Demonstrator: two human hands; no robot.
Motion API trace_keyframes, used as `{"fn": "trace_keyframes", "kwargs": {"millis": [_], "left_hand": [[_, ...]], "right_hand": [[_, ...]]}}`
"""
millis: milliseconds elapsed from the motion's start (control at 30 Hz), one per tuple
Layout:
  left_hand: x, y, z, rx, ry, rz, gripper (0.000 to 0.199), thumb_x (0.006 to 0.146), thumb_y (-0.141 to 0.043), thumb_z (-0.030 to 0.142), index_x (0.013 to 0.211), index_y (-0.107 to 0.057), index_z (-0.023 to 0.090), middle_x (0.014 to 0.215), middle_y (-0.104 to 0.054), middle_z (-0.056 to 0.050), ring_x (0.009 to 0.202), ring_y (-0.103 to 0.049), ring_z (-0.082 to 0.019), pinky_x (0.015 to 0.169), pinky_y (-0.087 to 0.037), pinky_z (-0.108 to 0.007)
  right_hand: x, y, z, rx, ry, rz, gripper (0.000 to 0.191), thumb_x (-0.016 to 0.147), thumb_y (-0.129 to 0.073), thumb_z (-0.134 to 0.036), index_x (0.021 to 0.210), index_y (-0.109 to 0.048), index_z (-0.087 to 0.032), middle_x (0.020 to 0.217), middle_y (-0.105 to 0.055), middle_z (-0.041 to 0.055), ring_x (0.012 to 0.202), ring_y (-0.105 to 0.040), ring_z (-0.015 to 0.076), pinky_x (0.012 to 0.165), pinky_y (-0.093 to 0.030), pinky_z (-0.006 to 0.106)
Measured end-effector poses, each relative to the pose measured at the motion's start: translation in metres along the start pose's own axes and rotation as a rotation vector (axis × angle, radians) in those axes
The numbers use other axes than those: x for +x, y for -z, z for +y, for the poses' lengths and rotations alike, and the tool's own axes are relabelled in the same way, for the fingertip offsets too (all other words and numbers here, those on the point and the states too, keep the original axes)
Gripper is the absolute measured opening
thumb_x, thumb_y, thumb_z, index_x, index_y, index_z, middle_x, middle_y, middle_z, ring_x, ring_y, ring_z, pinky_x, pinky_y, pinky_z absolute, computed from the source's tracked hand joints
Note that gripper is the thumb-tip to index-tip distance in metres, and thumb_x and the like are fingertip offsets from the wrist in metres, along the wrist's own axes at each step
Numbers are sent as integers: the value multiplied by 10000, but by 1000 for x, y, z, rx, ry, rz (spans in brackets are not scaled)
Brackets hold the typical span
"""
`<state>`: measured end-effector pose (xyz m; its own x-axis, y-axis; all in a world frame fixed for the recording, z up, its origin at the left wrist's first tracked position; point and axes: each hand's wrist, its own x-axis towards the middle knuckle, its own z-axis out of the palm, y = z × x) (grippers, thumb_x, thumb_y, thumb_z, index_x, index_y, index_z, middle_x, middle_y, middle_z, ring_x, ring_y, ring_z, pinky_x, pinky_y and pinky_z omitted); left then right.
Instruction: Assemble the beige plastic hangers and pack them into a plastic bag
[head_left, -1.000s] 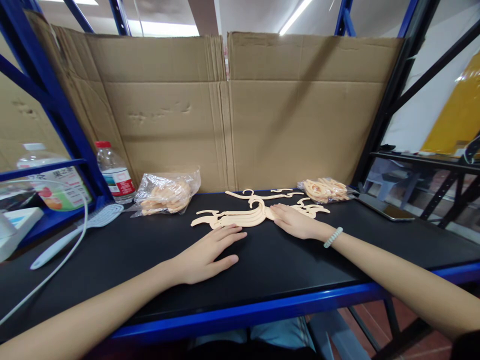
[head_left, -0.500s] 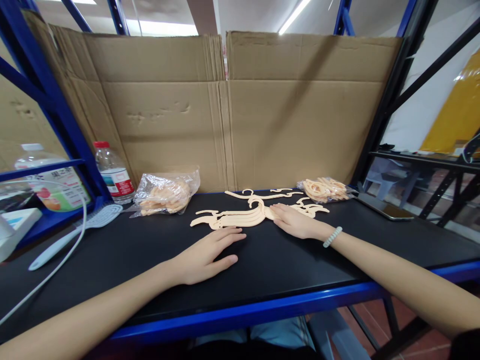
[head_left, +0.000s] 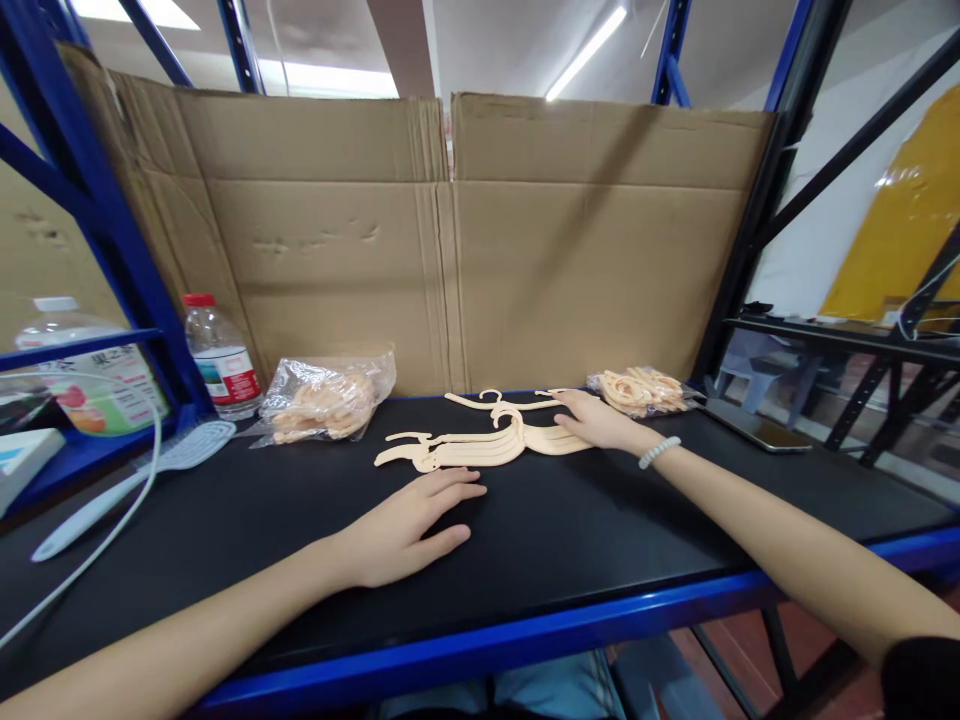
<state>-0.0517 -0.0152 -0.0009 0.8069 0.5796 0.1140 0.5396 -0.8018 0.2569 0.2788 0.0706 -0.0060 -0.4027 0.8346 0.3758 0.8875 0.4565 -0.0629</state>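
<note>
Several cream plastic clothes hangers (head_left: 480,454) lie in a neat, overlapping stack at the middle of the black table, hooks pointing away from me. Just behind them lies another cream hanger (head_left: 469,403). My left hand (head_left: 412,527) rests palm down in front of the stack's left half, fingers stretched and holding nothing. Over the right half of the stack reaches my right hand (head_left: 598,421), fingers extended toward the right end of the rear hanger and covering part of it. Whether its fingertips touch that hanger, I cannot tell. A beaded bracelet (head_left: 660,452) circles my right wrist.
Clear bags of cream hangers stand at back left (head_left: 326,400) and back right (head_left: 641,389). A phone (head_left: 761,428) lies at right. On the left are a red-capped bottle (head_left: 223,365), a pale brush (head_left: 176,455) and a white cable (head_left: 120,525). Cardboard (head_left: 337,260) closes the back.
My right hand has moved off the stack's right half, farther back toward the rear hanger. My left hand stays on the table. The view has tilted up slightly.
</note>
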Motion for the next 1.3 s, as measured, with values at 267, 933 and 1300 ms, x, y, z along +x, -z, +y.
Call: {"fn": "trace_keyframes", "kwargs": {"millis": [267, 933, 1300], "left_hand": [[-2, -1, -2, 0, -14, 2, 425, 933, -394, 384, 1338, -439, 262, 1442, -383, -69, 1329, -336, -248, 1088, -292, -427], [-1, -1, -1, -64, -39, 54, 406, 908, -452, 360, 1298, -496, 256, 1408, -431, -89, 1297, -383, -271, 1071, -311, -443], [4, -3, 6, -245, -33, 144, 378, 875, -513, 297, 1247, -508, 236, 1282, -541, -68, 1191, -485, -216, 1037, -360, -379]], "right_hand": [[65, -1, 41, -183, -173, -109, 282, 851, -457, -147, 1011, -688, -117, 1009, -693, 143, 952, -647, 230, 835, -472, 289], [92, -22, 29, -177, -83, -49, 299, 810, -521, -126, 1045, -695, -189, 1005, -706, 81, 935, -648, 207, 818, -476, 265], [34, 41, -21, 419, 29, 399, 134, 780, -581, -224, 817, -688, -152, 796, -700, 57, 695, -639, 150, 667, -518, 268]]}}
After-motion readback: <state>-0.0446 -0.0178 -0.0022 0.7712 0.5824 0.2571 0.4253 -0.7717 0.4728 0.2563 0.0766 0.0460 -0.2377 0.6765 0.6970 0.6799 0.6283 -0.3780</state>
